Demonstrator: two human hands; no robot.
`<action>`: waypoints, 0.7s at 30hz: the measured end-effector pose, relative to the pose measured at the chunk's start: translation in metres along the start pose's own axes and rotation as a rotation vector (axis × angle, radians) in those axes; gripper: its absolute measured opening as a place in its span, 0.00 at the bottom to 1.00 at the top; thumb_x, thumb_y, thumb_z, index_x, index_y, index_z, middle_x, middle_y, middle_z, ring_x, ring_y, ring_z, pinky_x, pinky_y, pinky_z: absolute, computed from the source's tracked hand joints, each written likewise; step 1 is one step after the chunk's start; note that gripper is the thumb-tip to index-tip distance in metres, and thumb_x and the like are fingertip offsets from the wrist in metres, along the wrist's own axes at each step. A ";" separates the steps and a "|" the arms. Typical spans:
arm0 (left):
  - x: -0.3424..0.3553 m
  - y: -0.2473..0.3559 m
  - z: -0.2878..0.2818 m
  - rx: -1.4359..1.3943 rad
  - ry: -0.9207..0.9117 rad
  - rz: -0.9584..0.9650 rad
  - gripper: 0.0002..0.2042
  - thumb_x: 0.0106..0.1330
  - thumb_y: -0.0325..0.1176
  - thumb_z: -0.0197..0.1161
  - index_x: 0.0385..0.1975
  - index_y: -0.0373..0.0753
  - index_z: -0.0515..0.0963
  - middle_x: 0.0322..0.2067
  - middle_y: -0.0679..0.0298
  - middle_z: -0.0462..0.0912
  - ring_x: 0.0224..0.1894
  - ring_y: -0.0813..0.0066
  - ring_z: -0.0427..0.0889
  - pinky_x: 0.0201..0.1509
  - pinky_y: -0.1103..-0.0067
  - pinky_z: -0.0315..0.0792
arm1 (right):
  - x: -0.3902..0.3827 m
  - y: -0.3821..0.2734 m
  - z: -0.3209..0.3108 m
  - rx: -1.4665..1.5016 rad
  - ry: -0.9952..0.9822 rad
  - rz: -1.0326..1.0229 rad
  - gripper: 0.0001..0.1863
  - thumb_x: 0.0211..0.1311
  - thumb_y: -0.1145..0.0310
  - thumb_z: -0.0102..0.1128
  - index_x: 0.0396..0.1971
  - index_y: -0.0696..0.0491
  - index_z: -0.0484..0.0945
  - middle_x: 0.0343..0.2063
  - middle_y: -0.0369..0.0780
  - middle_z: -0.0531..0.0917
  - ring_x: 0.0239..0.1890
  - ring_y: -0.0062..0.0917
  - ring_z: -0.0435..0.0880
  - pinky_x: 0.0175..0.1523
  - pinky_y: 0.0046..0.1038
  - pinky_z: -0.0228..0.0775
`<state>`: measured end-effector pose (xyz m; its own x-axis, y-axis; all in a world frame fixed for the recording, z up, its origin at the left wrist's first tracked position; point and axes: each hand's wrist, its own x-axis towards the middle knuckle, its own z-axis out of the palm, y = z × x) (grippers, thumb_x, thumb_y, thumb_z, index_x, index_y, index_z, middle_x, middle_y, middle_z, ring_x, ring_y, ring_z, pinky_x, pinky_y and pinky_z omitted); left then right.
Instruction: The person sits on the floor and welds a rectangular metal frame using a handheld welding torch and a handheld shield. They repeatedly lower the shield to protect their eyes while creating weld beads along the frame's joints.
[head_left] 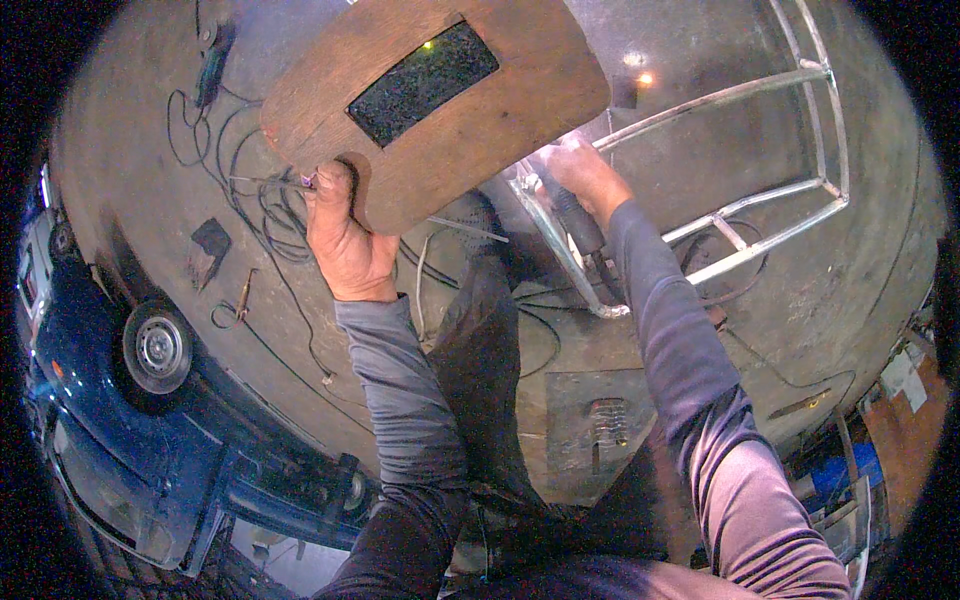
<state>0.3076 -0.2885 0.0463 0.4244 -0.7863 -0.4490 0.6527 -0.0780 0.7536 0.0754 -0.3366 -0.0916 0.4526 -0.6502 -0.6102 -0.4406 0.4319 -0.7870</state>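
Note:
My left hand (350, 240) grips the lower left edge of a brown welding shield (545, 75) with a dark rectangular window (425, 85). A thin rod (270, 182) sticks out leftward by its fingertips. My right hand (588, 178) is closed around the dark handle of an electrode holder (576, 218), just right of the shield's lower edge. Bright white light glares at its fingers, and the holder's tip is hidden. Beneath and beside that hand lies a silvery welded tube frame (745, 242), reaching to the right.
Black cables (265, 215) coil across the floor at the left, near a dark angle grinder (212, 65). A blue vehicle (120, 460) stands at the lower left. Between my legs lies a slotted metal plate (575, 425). Boards and a blue object (845, 475) are at the lower right.

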 end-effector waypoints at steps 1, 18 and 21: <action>0.000 0.000 -0.001 0.003 -0.009 0.001 0.13 0.64 0.36 0.60 0.44 0.39 0.71 0.38 0.66 0.77 0.41 0.73 0.77 0.47 0.72 0.73 | 0.001 0.000 0.000 0.029 -0.002 0.041 0.21 0.55 0.63 0.57 0.48 0.57 0.75 0.41 0.46 0.80 0.37 0.30 0.80 0.40 0.29 0.72; 0.002 -0.002 -0.001 0.035 0.001 -0.011 0.13 0.65 0.41 0.57 0.44 0.41 0.76 0.42 0.66 0.81 0.46 0.65 0.79 0.50 0.63 0.72 | 0.008 -0.004 -0.008 -0.027 -0.067 0.122 0.20 0.56 0.67 0.55 0.47 0.63 0.74 0.46 0.47 0.79 0.48 0.33 0.76 0.54 0.28 0.65; 0.000 -0.002 0.005 0.037 0.029 -0.012 0.13 0.65 0.41 0.57 0.44 0.42 0.76 0.42 0.66 0.81 0.46 0.65 0.79 0.50 0.63 0.72 | 0.009 -0.003 -0.007 -0.051 -0.097 0.119 0.20 0.56 0.67 0.55 0.48 0.61 0.74 0.47 0.46 0.79 0.48 0.32 0.76 0.54 0.28 0.65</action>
<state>0.3032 -0.2911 0.0468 0.4354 -0.7671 -0.4711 0.6343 -0.1099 0.7652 0.0751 -0.3481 -0.0941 0.4668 -0.5316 -0.7067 -0.5333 0.4683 -0.7045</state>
